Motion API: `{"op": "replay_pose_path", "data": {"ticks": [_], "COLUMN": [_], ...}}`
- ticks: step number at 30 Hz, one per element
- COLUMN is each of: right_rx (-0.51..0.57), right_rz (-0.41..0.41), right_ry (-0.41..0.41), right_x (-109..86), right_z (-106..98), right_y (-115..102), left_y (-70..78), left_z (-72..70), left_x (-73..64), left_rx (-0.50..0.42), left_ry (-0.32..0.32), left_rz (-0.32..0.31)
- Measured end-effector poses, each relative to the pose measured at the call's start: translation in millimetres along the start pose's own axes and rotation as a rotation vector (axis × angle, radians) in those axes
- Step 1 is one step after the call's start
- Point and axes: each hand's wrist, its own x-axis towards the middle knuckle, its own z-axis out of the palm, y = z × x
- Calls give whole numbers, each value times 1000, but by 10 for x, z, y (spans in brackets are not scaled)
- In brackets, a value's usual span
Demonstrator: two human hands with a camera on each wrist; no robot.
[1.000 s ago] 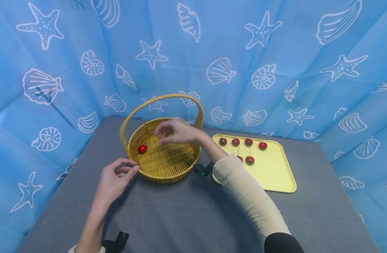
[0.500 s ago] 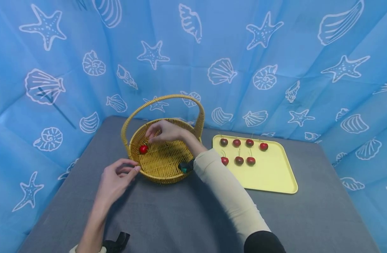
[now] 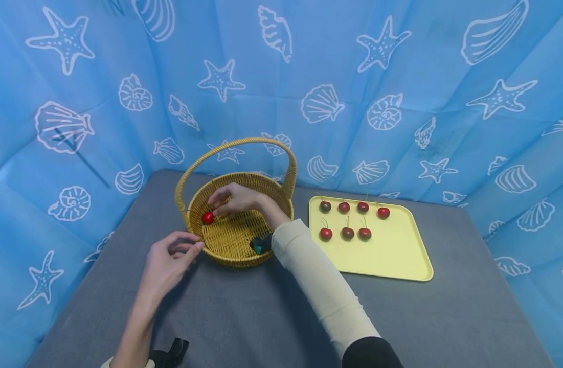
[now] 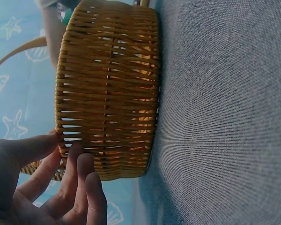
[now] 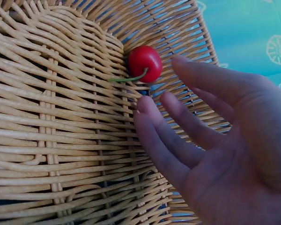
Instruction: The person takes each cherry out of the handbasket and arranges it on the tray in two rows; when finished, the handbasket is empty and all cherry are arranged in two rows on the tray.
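A yellow-brown wicker basket [image 3: 237, 261] with a tall arched handle stands on the grey cloth. My left hand [image 3: 168, 260] pinches its rim at the near left; in the left wrist view, the thumb is at the rim and the fingers [image 4: 85, 164] lie against the outer weave. Inside, at the left wall, lies a red cherry [image 5: 145, 63] with a green stem. My right hand [image 3: 237, 199] reaches into the basket beside this cherry. Its thumb and fingers [image 5: 152, 110] are spread apart near the fruit, with nothing between them.
Right of the basket, a pale yellow tray [image 3: 391, 260] carries several dark red cherries [image 3: 347, 233] in two rows, stems up. A blue curtain [image 3: 272, 66] with white shell prints hangs behind the grey-covered table [image 3: 244, 317].
My right hand has moved left and lower inside the basket, up to the cherry. The forearm no longer covers the tray's left part. My left hand has stayed at the rim.
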Motion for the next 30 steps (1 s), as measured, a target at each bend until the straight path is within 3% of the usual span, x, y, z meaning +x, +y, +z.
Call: {"op": "replay_pose_path", "data": {"ticks": [6,13,18,22,27,30], "right_rx": [99,13,12,73,160,109], "right_rz": [47,42,32,-6,-58,-86], "right_ry": [-59,-136,-67,-3,18,34], "right_x": [18,10,-35,-91,-219,-326], "right_z": [47,82,55,-10,-145,-243], "right_y": [32,2,1,16,-35,-85], "left_y": [2,-2,1,-2,-3,0], "left_z": [12,16,22,20,9,2], "left_x": [-4,0,-1,-3,3,3], "left_rx": [-1,0,4,4,14,13], "left_ry": [8,10,15,13,14,10], "left_rz": [14,18,25,22,3,-4]}}
